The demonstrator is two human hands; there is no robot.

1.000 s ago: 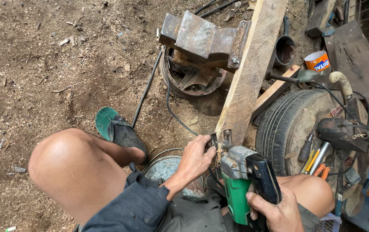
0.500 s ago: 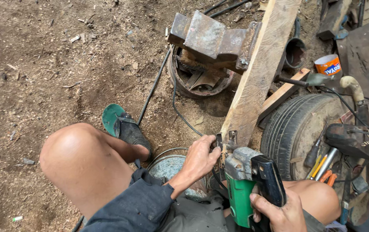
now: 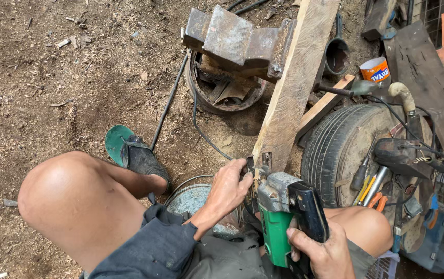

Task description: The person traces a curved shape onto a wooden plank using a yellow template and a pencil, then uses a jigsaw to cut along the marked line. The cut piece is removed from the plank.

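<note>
In the head view you are sitting low over the dirt floor [image 3: 51,93], knees apart, and you are holding a green power tool [image 3: 278,222] against the near end of a long wooden plank [image 3: 294,88] that is leaning up from between your legs toward the rusty anvil [image 3: 232,39]. Your right hand [image 3: 320,250] is wrapping fully closed around the tool's black rear handle, while your left hand [image 3: 229,188] is curling its fingers around the metal guard at the tool's front, right where it is meeting the plank's lower end. As far as I can judge, the work is only getting under way: the plank is showing no visible cut along its length, and whatever the blade is doing at the contact point is hidden behind your left hand. A worn tyre [image 3: 346,150] is lying just beside the plank on your right, with screwdrivers and pliers [image 3: 369,181] resting on it.
</note>
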